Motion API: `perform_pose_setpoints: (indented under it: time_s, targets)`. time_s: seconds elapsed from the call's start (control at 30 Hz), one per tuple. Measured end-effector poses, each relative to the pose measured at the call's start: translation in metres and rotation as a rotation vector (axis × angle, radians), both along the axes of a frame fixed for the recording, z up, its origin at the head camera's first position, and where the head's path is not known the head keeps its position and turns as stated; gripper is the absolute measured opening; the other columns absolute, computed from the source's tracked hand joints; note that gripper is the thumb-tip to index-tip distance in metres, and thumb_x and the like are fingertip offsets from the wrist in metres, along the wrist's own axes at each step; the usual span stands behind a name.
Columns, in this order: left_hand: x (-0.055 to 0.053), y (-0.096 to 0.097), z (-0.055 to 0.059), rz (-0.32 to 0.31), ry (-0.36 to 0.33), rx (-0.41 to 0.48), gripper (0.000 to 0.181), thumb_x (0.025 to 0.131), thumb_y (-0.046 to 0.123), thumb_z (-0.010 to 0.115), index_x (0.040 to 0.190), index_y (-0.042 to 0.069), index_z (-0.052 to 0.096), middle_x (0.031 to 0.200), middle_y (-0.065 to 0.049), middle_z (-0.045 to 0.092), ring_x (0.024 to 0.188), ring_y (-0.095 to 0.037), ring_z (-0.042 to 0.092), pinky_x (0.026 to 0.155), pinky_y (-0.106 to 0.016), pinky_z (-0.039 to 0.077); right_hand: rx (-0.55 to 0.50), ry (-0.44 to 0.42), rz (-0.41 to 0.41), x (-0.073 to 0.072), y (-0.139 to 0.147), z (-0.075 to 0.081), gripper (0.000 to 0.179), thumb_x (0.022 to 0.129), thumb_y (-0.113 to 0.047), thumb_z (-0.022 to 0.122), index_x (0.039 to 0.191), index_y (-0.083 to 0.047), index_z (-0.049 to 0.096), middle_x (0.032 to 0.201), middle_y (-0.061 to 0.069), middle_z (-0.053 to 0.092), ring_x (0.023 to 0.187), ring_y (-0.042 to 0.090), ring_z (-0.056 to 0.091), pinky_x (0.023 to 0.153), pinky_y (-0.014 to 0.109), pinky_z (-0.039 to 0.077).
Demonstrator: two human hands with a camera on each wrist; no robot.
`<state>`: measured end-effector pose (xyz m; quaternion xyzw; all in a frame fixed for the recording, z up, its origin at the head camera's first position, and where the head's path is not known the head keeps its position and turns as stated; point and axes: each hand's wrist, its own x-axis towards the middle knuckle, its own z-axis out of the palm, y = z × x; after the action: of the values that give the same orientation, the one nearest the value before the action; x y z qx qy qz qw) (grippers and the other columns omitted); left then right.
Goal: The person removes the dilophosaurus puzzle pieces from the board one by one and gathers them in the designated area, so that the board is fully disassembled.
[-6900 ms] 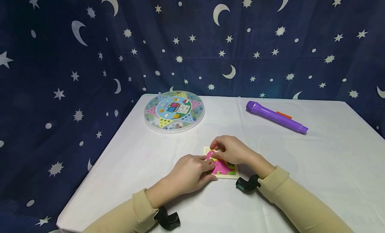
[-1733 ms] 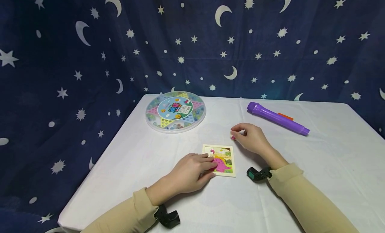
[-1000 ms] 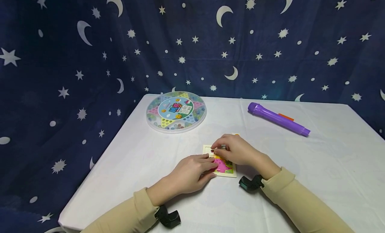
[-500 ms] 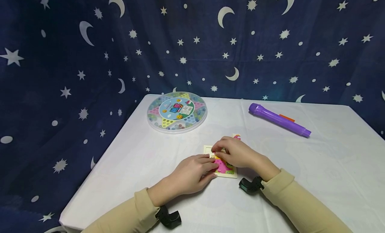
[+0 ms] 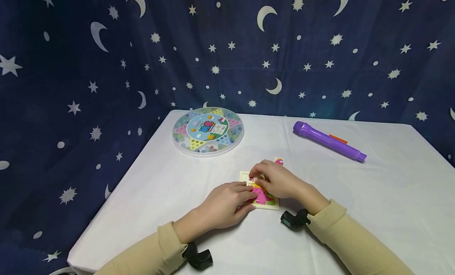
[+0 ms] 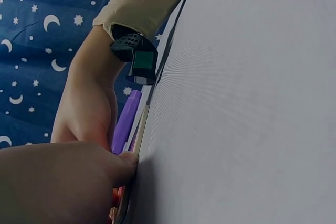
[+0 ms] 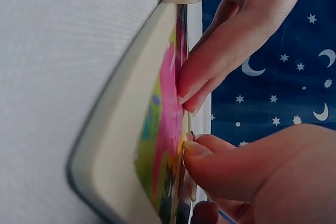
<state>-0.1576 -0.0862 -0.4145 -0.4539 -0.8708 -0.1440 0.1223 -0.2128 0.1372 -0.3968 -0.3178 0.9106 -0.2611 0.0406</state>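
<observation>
A small square jigsaw puzzle in a cream frame (image 5: 269,207), with a pink dinosaur picture (image 5: 261,197), lies on the white table. My left hand (image 5: 224,206) rests on its left side, fingers stretched over the picture and thumb at the near edge. Bent over the upper part, my right hand (image 5: 279,180) pinches a puzzle piece (image 5: 251,178) between thumb and fingers, largely hidden by them. Bare tray shows at the upper left corner. Just beyond the right hand lies a loose piece (image 5: 279,161) with pink on it. In the right wrist view, the frame (image 7: 123,103) is seen edge-on.
A round clear Chinese checkers set (image 5: 207,131) with marbles stands at the back left. A purple toy microphone (image 5: 328,141) lies at the back right, with an orange item (image 5: 338,139) behind it. A dark star-and-moon curtain (image 5: 227,50) hangs behind the table.
My right hand lifted off the puzzle with a pink piece, laid it beyond the frame, and came back over the upper part, where it now pinches another piece. My left hand stayed nearly still.
</observation>
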Motion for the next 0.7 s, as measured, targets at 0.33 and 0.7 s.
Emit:
perform_pose_setpoints:
  time_s: [0.33, 0.7]
  targets:
    - [0.0021, -0.0008, -0.0050, -0.004, -0.003, 0.052, 0.031, 0.096, 0.032, 0.072, 0.121, 0.014, 0.077, 0.121, -0.004, 0.073, 0.120, -0.021, 0.065, 0.108, -0.033, 0.045, -0.015, -0.057, -0.013, 0.0008, 0.0002, -0.0022, 0.017, 0.094, -0.007, 0.072, 0.108, -0.018, 0.070, 0.109, -0.004, 0.066, 0.097, 0.017, 0.059, 0.096, 0.045, 0.052]
    - [0.0001, -0.0002, -0.0040, 0.010, 0.022, 0.028, 0.031, 0.097, 0.034, 0.071, 0.120, 0.016, 0.077, 0.121, -0.002, 0.073, 0.119, -0.019, 0.066, 0.108, -0.032, 0.044, 0.020, 0.018, -0.014, 0.0032, -0.0003, -0.0001, 0.027, 0.095, -0.007, 0.071, 0.121, -0.014, 0.073, 0.113, -0.001, 0.067, 0.105, 0.020, 0.064, 0.097, 0.047, 0.053]
